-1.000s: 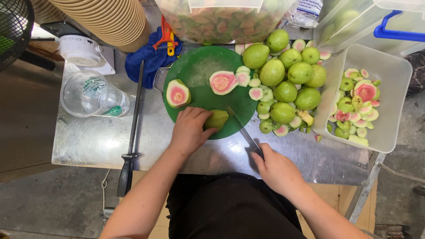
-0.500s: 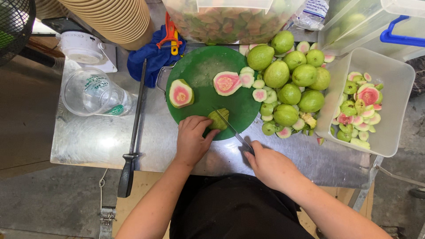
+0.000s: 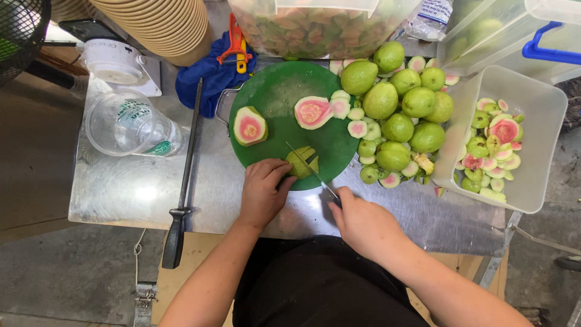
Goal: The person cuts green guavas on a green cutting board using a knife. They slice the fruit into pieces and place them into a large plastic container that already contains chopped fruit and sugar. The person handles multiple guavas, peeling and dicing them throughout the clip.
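On the green cutting board (image 3: pixel 284 91) at 6 o'clock, left hand (image 3: pixel 263 191) fingers curled, pressing a guava piece (image 3: pixel 301 162), right hand (image 3: pixel 363 221) clenched around the knife (image 3: pixel 308 168) slicing it, whole guavas (image 3: pixel 399 103) at 3 o'clock on the tabletop (image 3: pixel 133 194).

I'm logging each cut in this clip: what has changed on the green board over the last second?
The knife has come down from beside the guava piece onto it, the right hand pushing the blade in. The left hand keeps its hold on that piece. The two pink-fleshed halves on the green board, the whole guavas and the tub of trimmings stayed put.
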